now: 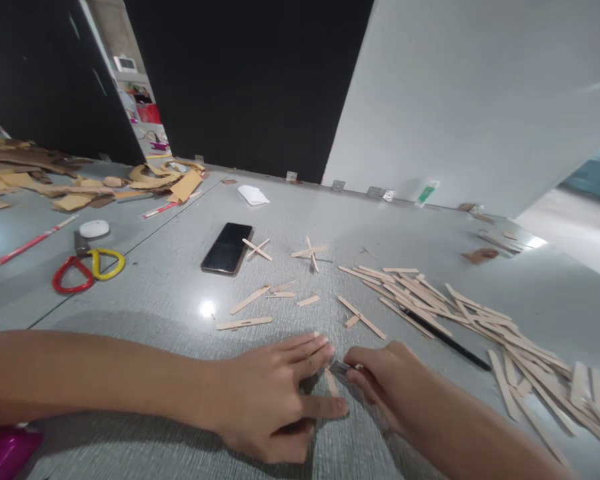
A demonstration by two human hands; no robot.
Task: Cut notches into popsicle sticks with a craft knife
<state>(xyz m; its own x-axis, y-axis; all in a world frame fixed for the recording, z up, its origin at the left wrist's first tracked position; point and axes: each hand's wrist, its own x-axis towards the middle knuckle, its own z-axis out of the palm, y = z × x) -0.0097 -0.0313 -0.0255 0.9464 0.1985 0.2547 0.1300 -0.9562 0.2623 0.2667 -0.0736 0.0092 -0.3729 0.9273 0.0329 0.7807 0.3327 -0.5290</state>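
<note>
My left hand (275,393) lies low over the grey table, its fingertips and thumb pinning down a short wooden craft stick (331,382). In my closed right hand (397,380) is a utility knife, and its metal blade (339,368) points left at that stick. Most of the knife's handle is hidden by the fingers. Just beyond the hands lie cut stick pieces (244,323) and a longer stick (363,317) with a small piece against it. Farther back, two crossed pairs of sticks, a left cross (257,249) and a right cross (311,253), rest on the table.
A heap of craft sticks (430,300) with a black pen (445,339) spreads at the right. To the left are a black phone (227,248), scissors (83,263) and a white oval object (95,229). Cardboard scraps (80,183) fill the far left, before dark panels.
</note>
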